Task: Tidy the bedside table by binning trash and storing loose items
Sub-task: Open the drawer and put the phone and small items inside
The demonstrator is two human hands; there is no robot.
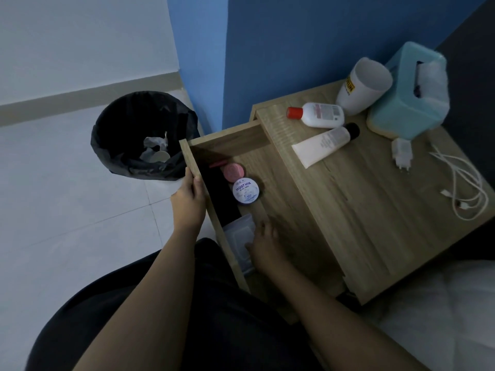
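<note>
The wooden bedside table (375, 210) has its drawer (195, 156) pulled open. My left hand (188, 202) grips the drawer's front panel. Inside the drawer my right hand (265, 245) rests on a clear wipes pack (238, 234) at its near end. A white "Moist Hya" cream jar (246, 193), a pink jar (233, 171) and a long black item (221, 199) also lie in the drawer. On the tabletop are a white bottle with a red cap (318, 115), a white tube with a black cap (324, 144), a white cup (361, 85), a white charger plug (401, 153) and a white cable (466, 188).
A bin lined with a black bag (142, 135) stands on the tiled floor left of the drawer, with crumpled trash inside. A teal tissue box (409, 103) sits at the table's back right. A blue wall rises behind; white bedding (442, 317) lies at lower right.
</note>
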